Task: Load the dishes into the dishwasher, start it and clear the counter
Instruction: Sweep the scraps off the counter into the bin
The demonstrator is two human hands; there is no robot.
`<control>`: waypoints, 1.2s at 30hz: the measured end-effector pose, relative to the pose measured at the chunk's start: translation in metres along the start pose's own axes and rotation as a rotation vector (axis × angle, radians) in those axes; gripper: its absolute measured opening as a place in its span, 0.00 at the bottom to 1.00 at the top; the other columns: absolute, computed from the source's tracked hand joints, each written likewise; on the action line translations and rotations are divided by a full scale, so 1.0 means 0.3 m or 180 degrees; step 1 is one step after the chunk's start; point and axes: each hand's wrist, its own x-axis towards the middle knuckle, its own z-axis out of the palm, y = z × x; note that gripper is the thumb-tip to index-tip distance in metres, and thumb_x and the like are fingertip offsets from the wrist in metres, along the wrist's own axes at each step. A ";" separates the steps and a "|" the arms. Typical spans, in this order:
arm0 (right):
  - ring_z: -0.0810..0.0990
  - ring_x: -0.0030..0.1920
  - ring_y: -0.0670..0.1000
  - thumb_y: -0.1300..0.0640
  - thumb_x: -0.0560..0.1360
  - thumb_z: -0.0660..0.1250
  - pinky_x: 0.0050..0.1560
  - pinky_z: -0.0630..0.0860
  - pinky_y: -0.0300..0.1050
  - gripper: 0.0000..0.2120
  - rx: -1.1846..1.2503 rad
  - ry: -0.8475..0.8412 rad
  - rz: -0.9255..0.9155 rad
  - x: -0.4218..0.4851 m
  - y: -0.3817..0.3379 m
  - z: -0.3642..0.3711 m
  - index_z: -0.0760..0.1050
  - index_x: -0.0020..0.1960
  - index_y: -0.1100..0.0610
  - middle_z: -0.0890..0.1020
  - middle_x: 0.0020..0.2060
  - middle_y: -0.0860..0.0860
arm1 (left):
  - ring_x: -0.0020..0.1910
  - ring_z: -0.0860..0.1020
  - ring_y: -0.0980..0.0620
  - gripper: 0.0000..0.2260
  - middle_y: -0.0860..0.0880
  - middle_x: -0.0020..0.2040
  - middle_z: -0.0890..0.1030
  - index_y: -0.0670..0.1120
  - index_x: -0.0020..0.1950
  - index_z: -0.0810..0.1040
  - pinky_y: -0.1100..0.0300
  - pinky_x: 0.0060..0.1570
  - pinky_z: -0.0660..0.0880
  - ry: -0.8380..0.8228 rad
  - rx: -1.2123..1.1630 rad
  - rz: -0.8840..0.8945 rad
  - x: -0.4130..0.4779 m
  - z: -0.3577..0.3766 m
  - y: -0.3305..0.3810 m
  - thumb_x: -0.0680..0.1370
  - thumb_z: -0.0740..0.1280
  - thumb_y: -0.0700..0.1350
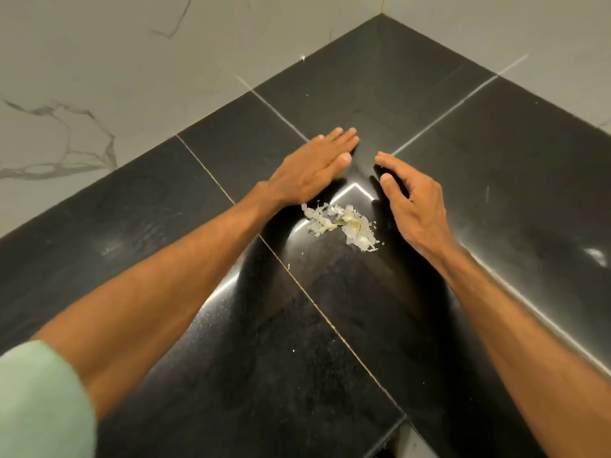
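Our left hand (309, 166) lies flat, fingers straight, and our right hand (411, 200) hangs loosely cupped, holding nothing. Both sit at twelve o'clock of a small pile of pale shredded food scraps (344, 226) on the glossy black stone counter (148, 226). We judge counter-clearing is under way; next, we sweep the scraps together.

No writing to read on the kitchen surfaces.
Neither the black stone counter (429, 104) nor the marbled wall tiles (99, 61) shows any legible lettering, label, brand, number or sign.
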 end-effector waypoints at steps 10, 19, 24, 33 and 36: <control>0.73 0.66 0.33 0.62 0.85 0.59 0.66 0.66 0.29 0.16 0.0034 0.0164 -0.0103 -0.229 -0.034 0.031 0.75 0.72 0.59 0.79 0.66 0.46 | 0.80 0.53 0.61 0.22 0.53 0.81 0.58 0.47 0.81 0.59 0.51 0.80 0.53 -0.0076 -0.1092 0.0212 -0.352 0.123 0.246 0.87 0.48 0.51; 0.56 0.80 0.45 0.46 0.85 0.56 0.80 0.55 0.46 0.28 -0.0541 0.0087 0.0588 -0.393 -0.098 0.049 0.57 0.81 0.54 0.61 0.80 0.50 | 0.76 0.66 0.54 0.21 0.51 0.75 0.71 0.46 0.76 0.69 0.47 0.77 0.61 0.1039 -0.3137 -0.0692 -0.437 0.127 0.313 0.86 0.49 0.49; 0.43 0.82 0.45 0.39 0.84 0.54 0.82 0.46 0.52 0.34 -0.0887 -0.0549 0.0273 -0.383 -0.161 0.138 0.50 0.83 0.56 0.49 0.83 0.51 | 0.76 0.68 0.50 0.20 0.45 0.74 0.73 0.40 0.74 0.69 0.44 0.77 0.59 0.1243 -0.3677 -0.0784 -0.431 0.154 0.298 0.87 0.49 0.46; 0.49 0.81 0.54 0.36 0.75 0.68 0.80 0.57 0.57 0.47 -0.1316 -0.0610 0.0486 -0.420 -0.205 0.125 0.50 0.82 0.56 0.54 0.81 0.54 | 0.76 0.68 0.47 0.24 0.43 0.73 0.74 0.38 0.73 0.70 0.43 0.79 0.56 0.1489 -0.4758 -0.0936 -0.444 0.131 0.286 0.87 0.47 0.51; 0.45 0.82 0.55 0.46 0.80 0.67 0.80 0.54 0.57 0.40 -0.1345 -0.0760 0.0451 -0.403 -0.245 0.157 0.48 0.83 0.54 0.51 0.82 0.55 | 0.75 0.69 0.48 0.26 0.43 0.73 0.74 0.37 0.74 0.69 0.44 0.79 0.57 0.1567 -0.5126 -0.1007 -0.446 0.125 0.277 0.87 0.47 0.53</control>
